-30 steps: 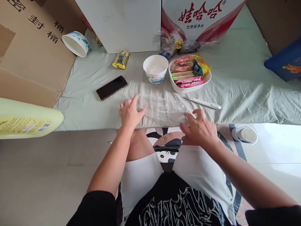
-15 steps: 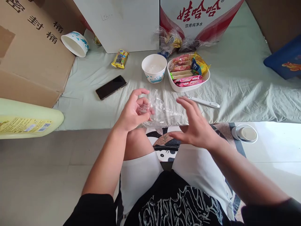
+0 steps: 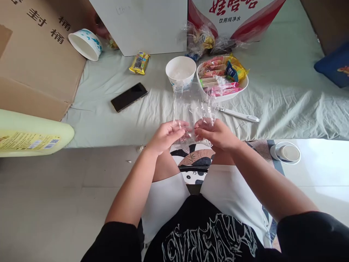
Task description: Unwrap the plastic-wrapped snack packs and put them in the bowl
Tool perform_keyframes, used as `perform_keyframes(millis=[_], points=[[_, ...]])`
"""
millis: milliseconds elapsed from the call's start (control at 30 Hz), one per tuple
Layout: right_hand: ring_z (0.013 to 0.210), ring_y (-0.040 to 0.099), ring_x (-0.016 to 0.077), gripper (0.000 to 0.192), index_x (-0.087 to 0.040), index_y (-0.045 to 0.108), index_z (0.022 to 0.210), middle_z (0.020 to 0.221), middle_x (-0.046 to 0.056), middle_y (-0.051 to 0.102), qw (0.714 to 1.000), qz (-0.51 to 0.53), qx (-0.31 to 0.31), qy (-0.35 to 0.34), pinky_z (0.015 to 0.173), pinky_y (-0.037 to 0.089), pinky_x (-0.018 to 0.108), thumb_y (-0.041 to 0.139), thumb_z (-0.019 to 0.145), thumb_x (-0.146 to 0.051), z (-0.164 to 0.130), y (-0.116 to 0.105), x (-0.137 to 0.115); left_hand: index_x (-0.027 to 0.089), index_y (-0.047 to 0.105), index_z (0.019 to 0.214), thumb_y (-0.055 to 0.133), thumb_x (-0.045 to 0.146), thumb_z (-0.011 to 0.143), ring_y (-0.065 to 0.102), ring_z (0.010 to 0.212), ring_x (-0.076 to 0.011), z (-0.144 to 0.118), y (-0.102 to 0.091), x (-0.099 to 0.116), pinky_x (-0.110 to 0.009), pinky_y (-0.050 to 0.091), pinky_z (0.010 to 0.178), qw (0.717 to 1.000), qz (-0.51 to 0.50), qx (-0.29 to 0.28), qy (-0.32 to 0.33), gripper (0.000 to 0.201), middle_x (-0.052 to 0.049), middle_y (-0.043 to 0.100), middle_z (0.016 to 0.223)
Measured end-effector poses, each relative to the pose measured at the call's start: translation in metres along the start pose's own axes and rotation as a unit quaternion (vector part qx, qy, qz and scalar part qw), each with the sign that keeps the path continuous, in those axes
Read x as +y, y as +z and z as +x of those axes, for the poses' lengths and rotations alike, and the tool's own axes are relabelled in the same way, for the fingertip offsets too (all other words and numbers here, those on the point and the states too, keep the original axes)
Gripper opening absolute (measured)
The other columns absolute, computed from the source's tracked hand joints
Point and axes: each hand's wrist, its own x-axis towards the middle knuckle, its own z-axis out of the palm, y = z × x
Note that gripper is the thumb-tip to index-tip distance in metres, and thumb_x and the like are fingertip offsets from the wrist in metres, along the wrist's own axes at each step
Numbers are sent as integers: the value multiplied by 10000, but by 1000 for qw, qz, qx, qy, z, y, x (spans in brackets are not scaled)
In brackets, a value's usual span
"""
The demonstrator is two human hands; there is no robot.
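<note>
Closest to the camera sit the person's lap in white shorts and a black printed top, with both forearms reaching forward over the knees. The left hand [image 3: 166,136] and the right hand [image 3: 215,134] meet just above a patterned mat [image 3: 195,160], almost touching each other. Each hand's fingers [image 3: 178,128] are pinched together on the lower edge of a clear plastic bag [image 3: 191,109], so the thin film is clamped between thumb and fingertips on both sides. The bag stands up and away from the fingers, its crumpled sheet rising over the near edge of the pale green bedsheet [image 3: 272,98] and partly veiling the things behind it.

On the floor to the right, near the sheet's edge, lies a small white lid with a cup [image 3: 286,153]. At far left a pale yellow bottle [image 3: 32,133] lies on its side.

Farther out on the sheet, a dark phone [image 3: 129,96] lies flat to the left of the bag, and a white utility knife [image 3: 238,114] lies to its right. Beyond the bag stand a white paper bowl [image 3: 180,72] and, just beside it, a white dish of wrapped snacks [image 3: 222,78]. A yellow snack packet [image 3: 139,62] lies farther left, and a second paper bowl [image 3: 85,44] is tipped on its side against a cardboard box [image 3: 35,62]. At the back stand a white box [image 3: 141,25] and a red and white carton [image 3: 237,18].
</note>
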Motion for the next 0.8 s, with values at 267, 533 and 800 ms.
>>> perform_keyframes(millis=[267, 533, 800], points=[[563, 662, 157, 503, -178, 638, 1256, 657, -1, 695, 998, 40, 13, 37, 569, 536, 284, 701, 819, -421, 4, -18, 17, 192, 618, 1184, 726, 414, 808, 658, 461, -149, 19, -8, -8, -215, 454, 456, 998, -40, 25, -47, 450, 33, 679, 579], [637, 576, 84, 138, -191, 696, 746, 1242, 96, 665, 990, 18, 82, -111, 519, 476, 279, 696, 780, -325, 0, -14, 27, 190, 668, 893, 825, 353, 708, 670, 523, -136, 10, -10, -7, -246, 509, 511, 992, -125, 7, 0, 292, 0, 736, 675], [1254, 574, 295, 168, -208, 703, 679, 1253, 111, 652, 978, -54, 152, -130, 861, 540, 403, 580, 781, -259, 2, -18, 28, 163, 812, 707, 685, 323, 711, 702, 760, -182, 18, -14, -14, -297, 533, 687, 998, -64, 7, 28, 204, -85, 774, 847]])
